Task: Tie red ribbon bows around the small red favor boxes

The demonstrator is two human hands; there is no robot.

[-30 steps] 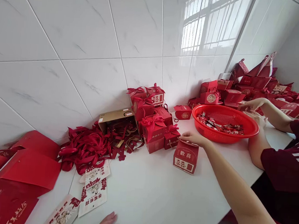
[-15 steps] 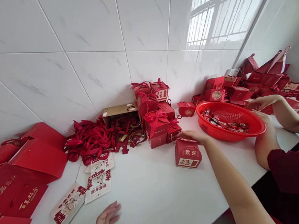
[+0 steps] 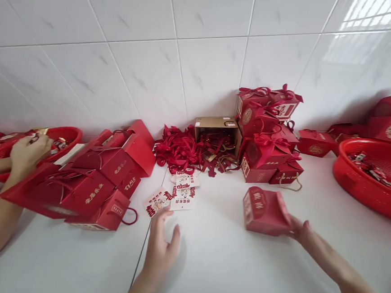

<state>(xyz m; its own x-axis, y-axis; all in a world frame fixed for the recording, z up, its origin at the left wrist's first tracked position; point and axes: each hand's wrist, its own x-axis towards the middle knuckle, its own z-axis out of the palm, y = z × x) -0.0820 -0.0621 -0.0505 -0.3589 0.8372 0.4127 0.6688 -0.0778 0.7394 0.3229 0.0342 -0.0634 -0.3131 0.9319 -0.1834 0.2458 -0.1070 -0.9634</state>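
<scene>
A red gift box (image 3: 266, 211), slightly blurred, is turned on its side or tilted over the white table. My right hand (image 3: 305, 232) grips its right edge, with some fingertips hidden behind it. My left hand (image 3: 164, 241) hovers open and empty, thumb and fingers apart, just in front of the printed cards (image 3: 159, 201). Beyond the cards lies a heap of dark red ribbons (image 3: 178, 149). Beside it, an open cardboard carton (image 3: 217, 122) on its side spills red and gold ties. Finished-looking boxes with bows (image 3: 266, 147) are stacked to its right.
Folded red gift boxes (image 3: 101, 179) are piled at left. Behind them, another person's hand (image 3: 32, 149) holds small wrapped pieces over a red basket (image 3: 71, 133). A second red basket (image 3: 358, 186) with wrapped sweets stands at right. A tiled wall (image 3: 136, 83) bounds the table's back.
The view has swung left, bringing another person's arm and basket into sight. My right hand has turned the gift box and brought it nearer. My left hand has reached forward towards the cards.
</scene>
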